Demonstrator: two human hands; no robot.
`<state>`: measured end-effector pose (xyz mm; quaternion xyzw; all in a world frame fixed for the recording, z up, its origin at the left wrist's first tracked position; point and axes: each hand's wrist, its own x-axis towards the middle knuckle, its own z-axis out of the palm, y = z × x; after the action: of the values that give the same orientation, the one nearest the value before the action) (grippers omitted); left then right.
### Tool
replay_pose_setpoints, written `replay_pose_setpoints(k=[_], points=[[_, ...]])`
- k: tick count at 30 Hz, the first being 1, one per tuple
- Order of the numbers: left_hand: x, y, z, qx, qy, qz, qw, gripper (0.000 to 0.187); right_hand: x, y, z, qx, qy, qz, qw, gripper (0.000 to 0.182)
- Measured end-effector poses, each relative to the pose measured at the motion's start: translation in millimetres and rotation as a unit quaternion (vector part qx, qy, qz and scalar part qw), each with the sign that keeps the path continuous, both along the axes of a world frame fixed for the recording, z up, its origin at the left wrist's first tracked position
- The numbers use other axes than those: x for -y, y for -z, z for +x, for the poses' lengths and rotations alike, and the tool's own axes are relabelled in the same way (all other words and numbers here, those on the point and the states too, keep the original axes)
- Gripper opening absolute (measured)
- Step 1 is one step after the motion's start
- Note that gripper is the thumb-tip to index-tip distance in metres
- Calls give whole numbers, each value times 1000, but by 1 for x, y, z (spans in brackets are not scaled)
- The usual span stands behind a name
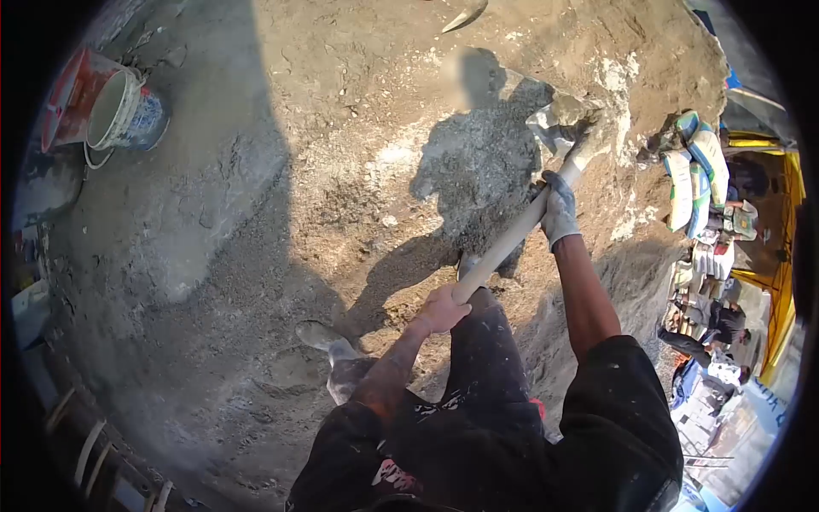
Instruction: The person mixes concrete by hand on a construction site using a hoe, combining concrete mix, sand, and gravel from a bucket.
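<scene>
A long pale wooden handle (505,245) runs diagonally from my body up to a metal shovel blade (554,128) that rests at the sandy ground on the upper right. Bare and closed, my left hand (442,311) wraps round the handle's lower end. Further up, close to the blade, my right hand (560,209) wears a grey-white glove and is closed round the same shaft. Grey gravelly mix (486,162) lies left of the blade, partly under my shadow.
A red bucket (75,101) and a white bucket (128,111) stand at the upper left. Printed sacks (701,171) are stacked at the right, with people (729,328) and a yellow frame (783,282) beyond. A curved metal piece (466,17) lies at the top edge.
</scene>
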<state>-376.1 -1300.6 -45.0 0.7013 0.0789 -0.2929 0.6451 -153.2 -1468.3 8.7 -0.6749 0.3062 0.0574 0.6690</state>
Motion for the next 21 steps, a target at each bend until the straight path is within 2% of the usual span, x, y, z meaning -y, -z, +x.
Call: replay_pose_setpoints(k=[1, 2, 3, 5, 6, 7, 8, 9, 10, 11, 12, 14, 15, 16, 18, 19, 21], points=[[41, -11, 51, 16, 1, -53, 998, 32, 38, -21, 49, 48, 6, 18, 999, 14], [82, -18, 98, 62, -25, -40, 997, 33, 62, -54, 89, 101, -24, -76, 992, 16], [120, -24, 145, 95, -31, -58, 993, 32, 108, -69, 137, 174, -178, -287, 925, 19], [183, -27, 227, 75, -28, -120, 990, 31, 131, -101, 212, 154, -67, -273, 947, 24], [205, -23, 262, 92, -35, -143, 985, 31, 159, -90, 254, 194, -50, -222, 954, 25], [222, -17, 284, 90, -32, -141, 985, 31, 180, -80, 285, 181, -95, -255, 945, 25], [236, -7, 300, 48, -39, -155, 986, 32, 196, -57, 310, 167, -86, -300, 935, 25], [245, 10, 306, 0, -47, -162, 986, 33, 207, -16, 318, 117, -90, -298, 943, 26], [255, 39, 293, -35, -56, -126, 990, 30, 222, 33, 319, 65, -93, -292, 950, 28], [263, 67, 260, -77, -63, -90, 991, 26, 243, 116, 297, 48, -216, -432, 875, 31], [265, 106, 212, -117, -25, -83, 989, 25, 242, 167, 265, 9, -189, -447, 874, 33], [248, 140, 161, -182, -37, -80, 979, 24, 240, 268, 197, -71, -137, -471, 868, 38], [232, 136, 132, -237, -58, -82, 966, 24, 217, 250, 166, -61, -205, -400, 891, 31], [224, 121, 116, -253, -66, -80, 962, 24, 212, 252, 147, -75, -218, -394, 890, 31], [198, 92, 112, -256, -61, -41, 964, 25, 196, 253, 133, -108, -171, -235, 951, 23], [196, 95, 98, -240, -64, -29, 968, 25, 203, 277, 130, -114, -173, -215, 954, 16], [190, 101, 69, -218, -80, 3, 973, 26, 191, 268, 110, -111, -174, -172, 963, 14]])
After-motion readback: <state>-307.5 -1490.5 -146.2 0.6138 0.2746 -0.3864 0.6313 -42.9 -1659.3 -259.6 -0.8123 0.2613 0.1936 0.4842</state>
